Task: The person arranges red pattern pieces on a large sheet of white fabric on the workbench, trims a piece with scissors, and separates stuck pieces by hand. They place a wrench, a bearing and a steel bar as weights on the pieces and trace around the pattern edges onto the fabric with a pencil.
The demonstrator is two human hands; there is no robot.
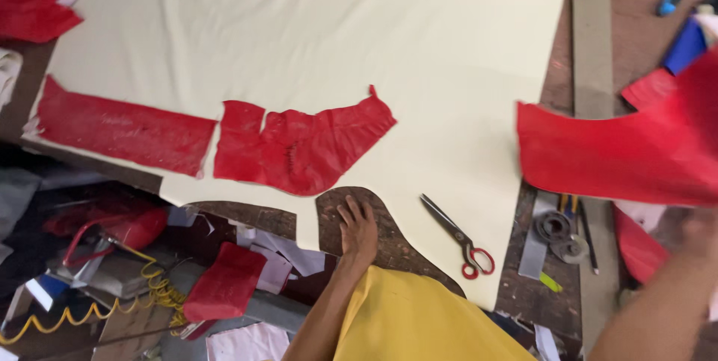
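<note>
1. Head view: right hand point(699, 230), blurred, lifts a large red leather-like piece point(621, 152); whether its grip is clamped cannot be told.
2. Left hand point(357, 228) lies flat, fingers apart, on the brown wooden surface point(396, 245).
3. Red-handled scissors point(458, 238) rest nearby on the cream sheet point(359, 32), near a boot-shaped red cutout point(299, 148).
</note>
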